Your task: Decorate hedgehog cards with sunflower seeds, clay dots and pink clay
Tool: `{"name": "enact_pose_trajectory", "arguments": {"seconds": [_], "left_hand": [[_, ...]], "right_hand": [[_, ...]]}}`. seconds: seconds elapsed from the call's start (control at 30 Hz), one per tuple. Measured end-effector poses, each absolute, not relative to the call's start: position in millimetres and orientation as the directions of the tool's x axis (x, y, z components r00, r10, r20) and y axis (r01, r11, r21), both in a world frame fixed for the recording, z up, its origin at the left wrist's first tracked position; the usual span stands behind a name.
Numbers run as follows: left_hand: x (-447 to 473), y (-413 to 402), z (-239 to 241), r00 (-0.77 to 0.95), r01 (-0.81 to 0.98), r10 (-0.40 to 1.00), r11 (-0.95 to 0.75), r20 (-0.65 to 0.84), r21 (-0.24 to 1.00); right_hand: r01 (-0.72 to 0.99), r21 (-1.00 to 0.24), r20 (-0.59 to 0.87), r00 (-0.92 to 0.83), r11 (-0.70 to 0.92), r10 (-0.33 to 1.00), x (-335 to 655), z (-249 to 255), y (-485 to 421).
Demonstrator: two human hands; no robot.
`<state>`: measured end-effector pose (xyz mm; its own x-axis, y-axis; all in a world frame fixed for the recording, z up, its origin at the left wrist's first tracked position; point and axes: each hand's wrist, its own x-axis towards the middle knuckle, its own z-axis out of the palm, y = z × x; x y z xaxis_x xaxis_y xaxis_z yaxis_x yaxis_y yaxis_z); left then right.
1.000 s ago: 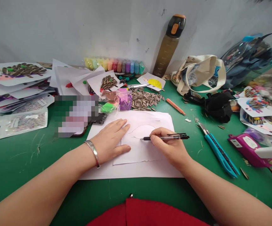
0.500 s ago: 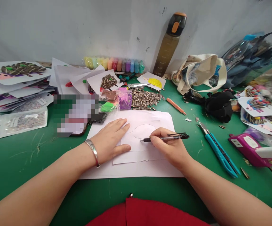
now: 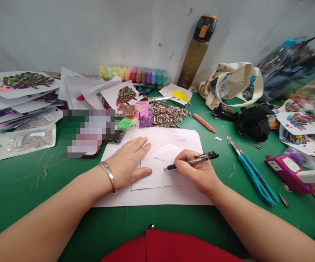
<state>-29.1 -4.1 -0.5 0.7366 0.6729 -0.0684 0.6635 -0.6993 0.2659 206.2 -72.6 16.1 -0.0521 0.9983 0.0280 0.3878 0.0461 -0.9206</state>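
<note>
My right hand [image 3: 194, 169] grips a black pen [image 3: 201, 158], its tip touching a small sheet of white paper [image 3: 152, 181]. A thin outline, a dome with a curved lower edge and a short line running down from it, shows on that sheet. Flat on the left side of the paper lies my left hand [image 3: 128, 160], fingers stretched out and thumb apart, a silver bangle on its wrist. Beneath the small sheet is a larger white sheet [image 3: 114, 199] on the green table.
Sunflower seeds [image 3: 170, 114] lie in a heap behind the paper, beside clay packets [image 3: 145, 114]. A utility knife [image 3: 255, 174] with its blade out and an orange pen [image 3: 204, 123] lie on the right. Stacked seed pictures [image 3: 23, 94] stand left; a bottle [image 3: 195, 54] leans on the wall.
The pen tip has moved down a little, and a short line now runs below the dome's lower edge. My left hand stays in place on the paper.
</note>
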Motion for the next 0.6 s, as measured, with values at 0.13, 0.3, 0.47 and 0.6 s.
{"name": "enact_pose_trajectory", "arguments": {"seconds": [0.13,0.3,0.47,0.6], "left_hand": [[-29.9,-3.5,-2.0,0.734,0.662,0.676,-0.691,-0.062,0.290],[-29.8,-3.5,-2.9,0.738,0.658,0.672,-0.701,-0.052,0.276],[-28.8,-3.8,-3.0,0.735,0.661,0.676,-0.695,-0.055,0.282],[-29.3,-3.7,-4.4,0.732,0.663,0.679,-0.692,-0.053,0.285]], "right_hand": [[0.376,-0.926,0.030,-0.027,0.038,0.999,206.2,15.1,-72.3],[0.375,-0.927,0.026,0.003,0.023,1.000,206.9,13.0,-72.0],[0.384,-0.923,0.034,0.024,0.022,0.999,206.9,12.3,-71.5],[0.392,-0.920,0.032,0.033,0.017,0.999,207.5,12.1,-70.7]]}}
